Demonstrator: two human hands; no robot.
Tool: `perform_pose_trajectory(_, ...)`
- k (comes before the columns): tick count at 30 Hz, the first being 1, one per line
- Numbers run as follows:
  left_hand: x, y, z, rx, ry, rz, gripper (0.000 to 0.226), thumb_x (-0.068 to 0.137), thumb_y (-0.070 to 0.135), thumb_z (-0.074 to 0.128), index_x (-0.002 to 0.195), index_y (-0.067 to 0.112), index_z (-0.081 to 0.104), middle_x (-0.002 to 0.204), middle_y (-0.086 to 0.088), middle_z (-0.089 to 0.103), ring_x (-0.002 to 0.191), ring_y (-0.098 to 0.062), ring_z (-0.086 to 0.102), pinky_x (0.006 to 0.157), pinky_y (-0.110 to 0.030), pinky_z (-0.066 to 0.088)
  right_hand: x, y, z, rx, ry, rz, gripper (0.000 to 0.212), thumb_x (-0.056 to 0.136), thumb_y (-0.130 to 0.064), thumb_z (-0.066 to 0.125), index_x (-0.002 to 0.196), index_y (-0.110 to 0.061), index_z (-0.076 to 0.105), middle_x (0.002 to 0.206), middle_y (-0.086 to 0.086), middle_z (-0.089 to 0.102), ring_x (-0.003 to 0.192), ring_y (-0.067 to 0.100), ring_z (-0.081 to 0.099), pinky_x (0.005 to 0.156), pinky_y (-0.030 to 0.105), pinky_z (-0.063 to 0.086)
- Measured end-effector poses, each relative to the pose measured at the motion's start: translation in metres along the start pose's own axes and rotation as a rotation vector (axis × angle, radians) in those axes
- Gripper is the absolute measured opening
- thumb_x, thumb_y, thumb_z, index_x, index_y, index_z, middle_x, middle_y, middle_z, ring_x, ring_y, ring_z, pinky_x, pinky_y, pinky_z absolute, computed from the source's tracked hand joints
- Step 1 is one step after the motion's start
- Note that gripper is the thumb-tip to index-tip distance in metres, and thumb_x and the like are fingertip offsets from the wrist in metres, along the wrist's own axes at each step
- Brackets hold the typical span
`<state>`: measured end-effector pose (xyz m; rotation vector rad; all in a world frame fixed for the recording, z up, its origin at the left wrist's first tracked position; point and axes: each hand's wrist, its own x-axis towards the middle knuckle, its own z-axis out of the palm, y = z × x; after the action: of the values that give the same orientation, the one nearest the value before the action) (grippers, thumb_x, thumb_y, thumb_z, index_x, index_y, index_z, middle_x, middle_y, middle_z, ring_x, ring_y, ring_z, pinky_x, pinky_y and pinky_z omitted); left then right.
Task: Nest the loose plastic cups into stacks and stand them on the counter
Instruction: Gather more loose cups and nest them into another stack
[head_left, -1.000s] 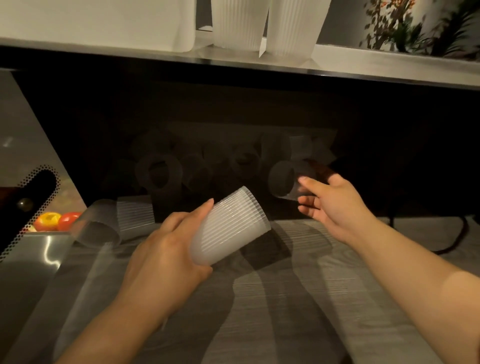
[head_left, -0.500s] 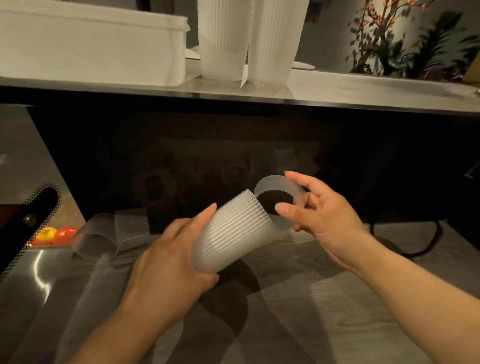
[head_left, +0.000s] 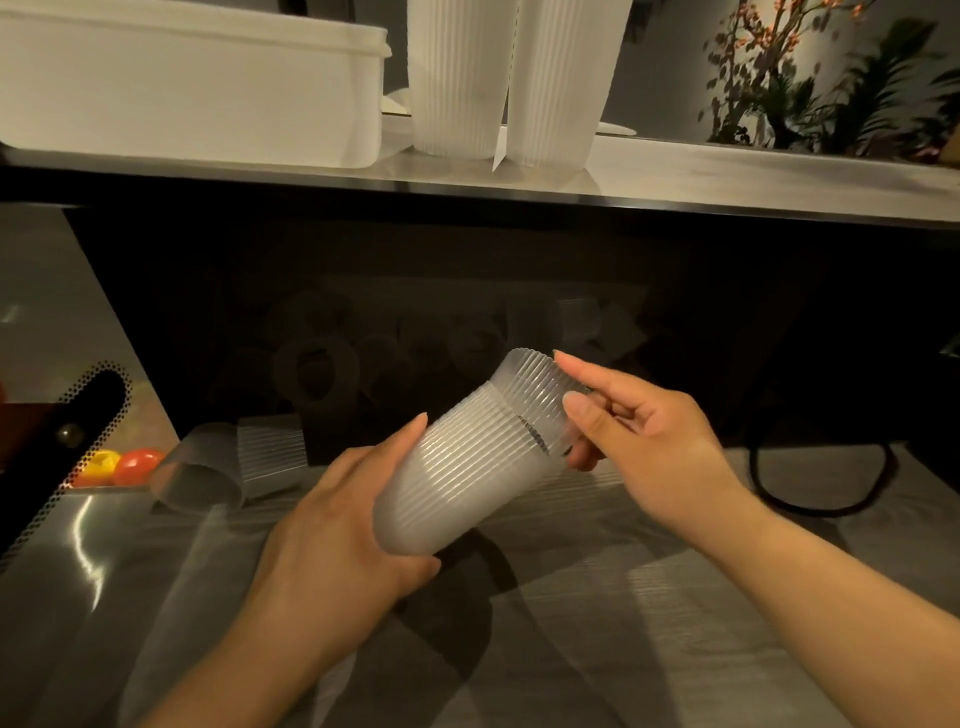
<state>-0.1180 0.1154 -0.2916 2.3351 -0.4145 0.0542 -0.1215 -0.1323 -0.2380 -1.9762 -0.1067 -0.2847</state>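
My left hand grips a ribbed translucent plastic cup, tilted with its mouth up and to the right. My right hand pinches a second ribbed cup by its rim; its base sits partly inside the mouth of the first cup. Another loose cup lies on its side on the grey counter to the left. Several more loose cups lie in the dark recess behind. Two tall cup stacks stand on the upper shelf.
A white plastic tub sits on the upper shelf at left. A black cable loops on the counter at right. Red and yellow round objects lie at the far left beside a perforated black part. Plants stand at the back right.
My right hand took a cup from the dark recess, brought it forward and pushed its base into the mouth of the cup in my left hand. The view tilted upward.
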Motion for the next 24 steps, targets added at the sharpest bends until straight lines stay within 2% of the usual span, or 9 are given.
perform_pose_trajectory(6,0.001,-0.002,0.001,-0.028,0.031,-0.014,0.115,0.061,0.035,0.088,0.127,0.081,0.006,0.12,0.04,0.032,0.098,0.01,0.044,0.081,-0.027,0.045,-0.002,0.007,0.005,-0.136,-0.042,-0.031,0.042,0.096,-0.026,0.054,0.125,-0.055,0.047,0.087,-0.01,0.073,0.079,0.006,0.07,0.079,0.023,0.056)
perform_pose_trajectory(9,0.002,-0.003,0.005,-0.039,0.032,-0.035,0.114,0.061,0.034,0.088,0.132,0.076,0.009,0.116,0.035,0.036,0.098,0.006,0.046,0.081,-0.028,0.047,-0.007,0.006,0.014,-0.191,-0.161,-0.055,0.039,0.095,-0.036,0.05,0.128,-0.056,0.046,0.102,-0.023,0.068,0.085,0.003,0.069,0.084,0.027,0.056)
perform_pose_trajectory(13,0.005,-0.009,0.009,-0.022,0.038,-0.078,0.116,0.06,0.032,0.089,0.142,0.066,0.014,0.115,0.031,0.036,0.102,-0.001,0.048,0.084,-0.036,0.052,-0.006,-0.006,0.018,-0.155,-0.353,0.007,0.042,0.089,-0.054,0.037,0.13,-0.059,0.041,0.107,-0.03,0.065,0.09,0.0,0.067,0.082,0.015,0.051)
perform_pose_trajectory(15,0.007,-0.011,0.01,0.017,0.058,-0.076,0.114,0.062,0.036,0.088,0.142,0.065,0.012,0.117,0.03,0.034,0.102,-0.001,0.047,0.083,-0.032,0.049,0.005,-0.001,0.019,-0.121,-0.287,0.051,0.033,0.094,-0.047,0.038,0.124,-0.057,0.048,0.111,-0.026,0.065,0.08,0.004,0.068,0.072,0.014,0.051)
perform_pose_trajectory(17,0.009,-0.011,0.01,0.044,0.084,-0.082,0.112,0.064,0.039,0.086,0.143,0.064,0.01,0.118,0.03,0.032,0.101,-0.001,0.043,0.081,-0.029,0.045,0.025,0.02,0.015,-0.124,-0.032,0.093,0.025,0.098,-0.039,0.047,0.118,-0.048,0.06,0.111,-0.018,0.063,0.072,0.009,0.068,0.065,0.017,0.052)
perform_pose_trajectory(19,0.012,-0.015,0.009,0.054,0.105,-0.088,0.111,0.065,0.039,0.085,0.144,0.064,0.01,0.118,0.031,0.03,0.1,0.0,0.042,0.08,-0.028,0.043,0.051,0.052,0.006,-0.432,0.168,0.205,0.021,0.095,-0.037,0.056,0.111,-0.03,0.068,0.109,0.0,0.063,0.083,0.021,0.067,0.069,0.028,0.051)
perform_pose_trajectory(20,0.013,-0.018,0.009,0.051,0.112,-0.094,0.111,0.065,0.038,0.086,0.144,0.064,0.011,0.117,0.032,0.03,0.099,0.0,0.042,0.08,-0.029,0.043,0.066,0.071,0.0,-0.608,0.18,0.303,0.022,0.093,-0.035,0.057,0.106,-0.021,0.068,0.109,0.008,0.063,0.09,0.027,0.065,0.072,0.03,0.049)
perform_pose_trajectory(22,0.014,-0.022,0.008,0.061,0.116,-0.097,0.111,0.065,0.037,0.086,0.143,0.065,0.012,0.114,0.033,0.031,0.098,0.0,0.043,0.08,-0.03,0.044,0.091,0.102,-0.01,-0.843,0.074,0.506,0.036,0.092,-0.038,0.053,0.113,-0.01,0.065,0.121,0.016,0.061,0.108,0.034,0.059,0.087,0.035,0.049)
perform_pose_trajectory(24,0.017,-0.025,0.007,0.067,0.125,-0.091,0.111,0.065,0.037,0.086,0.143,0.065,0.013,0.113,0.034,0.032,0.097,0.001,0.044,0.078,-0.029,0.044,0.109,0.126,-0.01,-0.983,-0.073,0.535,0.061,0.088,-0.05,0.042,0.139,-0.016,0.048,0.144,0.013,0.047,0.129,0.036,0.046,0.107,0.043,0.041)
